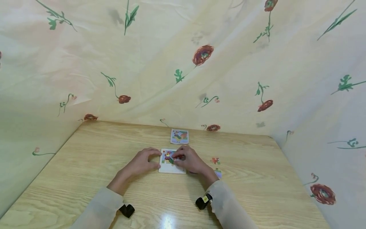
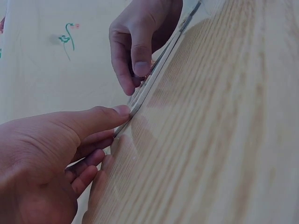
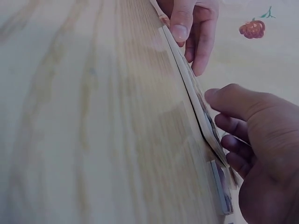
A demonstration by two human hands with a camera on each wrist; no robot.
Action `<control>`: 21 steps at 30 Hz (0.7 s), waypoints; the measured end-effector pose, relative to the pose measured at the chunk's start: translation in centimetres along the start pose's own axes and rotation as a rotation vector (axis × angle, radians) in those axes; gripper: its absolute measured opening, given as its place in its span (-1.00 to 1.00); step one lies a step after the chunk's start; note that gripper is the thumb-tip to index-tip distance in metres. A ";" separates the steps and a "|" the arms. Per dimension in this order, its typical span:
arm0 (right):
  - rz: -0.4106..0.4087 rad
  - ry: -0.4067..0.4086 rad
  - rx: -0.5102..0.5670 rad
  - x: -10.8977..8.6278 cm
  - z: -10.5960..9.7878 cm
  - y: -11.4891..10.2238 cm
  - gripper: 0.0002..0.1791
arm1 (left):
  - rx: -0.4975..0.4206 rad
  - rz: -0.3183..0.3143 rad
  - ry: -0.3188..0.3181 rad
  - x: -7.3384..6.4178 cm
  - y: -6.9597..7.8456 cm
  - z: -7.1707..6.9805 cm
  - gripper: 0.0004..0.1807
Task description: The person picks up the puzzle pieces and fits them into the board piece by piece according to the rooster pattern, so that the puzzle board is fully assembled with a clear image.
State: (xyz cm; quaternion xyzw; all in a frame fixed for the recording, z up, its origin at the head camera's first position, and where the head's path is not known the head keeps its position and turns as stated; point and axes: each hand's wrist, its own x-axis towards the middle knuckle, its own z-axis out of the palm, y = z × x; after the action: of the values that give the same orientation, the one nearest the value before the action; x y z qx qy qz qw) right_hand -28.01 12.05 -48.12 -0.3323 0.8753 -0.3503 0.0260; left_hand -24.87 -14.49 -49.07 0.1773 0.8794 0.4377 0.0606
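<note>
A square white puzzle tray [image 1: 171, 170] lies on the table, partly filled with colourful jigsaw pieces that show a rooster [image 1: 167, 155]. My left hand [image 1: 143, 163] holds the tray's left side, thumb at the near corner and forefinger at the far one. In the left wrist view, that thumb presses on the tray's rim [image 2: 135, 108]. Over the tray's right half, my right hand [image 1: 191, 159] has thumb and fingers bent down on a puzzle piece, mostly hidden under them. Reddish picture parts show between its fingers.
Behind the tray lies a small picture card [image 1: 179, 136] with a similar image. To the right are a red loose piece [image 1: 215, 160] and a purple-green one [image 1: 218, 173]. Another loose piece [image 3: 222, 189] lies beside the tray, under my right wrist. A flowered cloth [image 1: 160, 63] hangs around the table.
</note>
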 end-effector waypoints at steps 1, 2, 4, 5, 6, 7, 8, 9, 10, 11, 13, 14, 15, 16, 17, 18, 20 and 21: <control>0.004 0.007 0.009 -0.1 0.0 0.0 -0.84 | -0.002 0.002 -0.001 0.0 0.0 0.0 -0.50; 0.010 0.016 0.019 -0.2 -0.1 0.0 -0.85 | -0.001 0.005 -0.001 0.0 0.0 0.1 -0.50; 0.017 0.038 0.037 -0.4 -0.4 -0.1 -0.85 | 0.001 0.007 0.002 0.0 0.0 0.1 -0.50; 0.021 0.051 0.042 -0.5 -0.6 -0.1 -0.85 | 0.001 0.008 0.004 0.0 -0.1 0.1 -0.50; 0.034 0.060 0.046 -0.7 -0.8 0.0 -0.84 | 0.000 0.008 0.006 0.0 -0.1 0.1 -0.50; 0.044 0.070 0.050 -0.8 -1.0 0.0 -0.84 | 0.000 0.007 0.008 0.0 -0.1 0.1 -0.50; 0.055 0.078 0.048 -1.0 -1.3 0.1 -0.82 | 0.001 0.005 0.010 -0.1 -0.2 0.1 -0.50; 0.065 0.086 0.048 -1.2 -1.5 0.3 -0.81 | 0.002 0.005 0.011 -0.1 -0.2 0.1 -0.50; 0.079 0.094 0.048 -1.5 -1.8 0.4 -0.80 | 0.001 0.004 0.010 -0.1 -0.2 0.1 -0.50; 0.091 0.104 0.047 -1.7 -2.1 0.6 -0.79 | 0.002 0.006 0.008 -0.2 -0.2 0.1 -0.50; 0.112 0.121 0.050 -2.4 -2.7 1.0 -0.77 | 0.004 0.008 0.005 -0.2 -0.2 0.1 -0.50; 0.117 0.128 0.052 -2.7 -3.1 1.3 -0.76 | 0.002 0.007 0.005 -0.2 -0.2 0.1 -0.50; 0.122 0.135 0.055 -3.0 -3.4 1.5 -0.75 | 0.001 0.007 0.005 -0.2 -0.2 0.1 -0.50; 0.130 0.140 0.056 -3.4 -3.8 1.8 -0.74 | -0.004 0.006 0.005 -0.2 -0.2 0.2 -0.50; 0.137 0.145 0.055 -3.7 -4.2 2.0 -0.74 | -0.007 0.003 0.007 -0.2 -0.2 0.2 -0.50; 0.142 0.151 0.054 -4.1 -4.5 2.3 -0.73 | -0.011 0.000 0.009 -0.2 -0.1 0.2 -0.50; 0.142 0.167 0.040 -4.8 -5.2 2.9 -0.73 | -0.013 -0.002 0.012 -0.2 -0.1 0.2 -0.51; 0.143 0.177 0.032 -5.1 -5.5 3.2 -0.72 | -0.011 -0.002 0.012 -0.2 -0.1 0.2 -0.51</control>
State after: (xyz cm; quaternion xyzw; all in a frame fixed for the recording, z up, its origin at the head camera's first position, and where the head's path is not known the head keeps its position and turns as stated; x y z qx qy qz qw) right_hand -27.35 20.08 -46.98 -0.2365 0.8899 -0.3896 -0.0211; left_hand -24.64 -14.44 -49.26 0.1735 0.8774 0.4436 0.0565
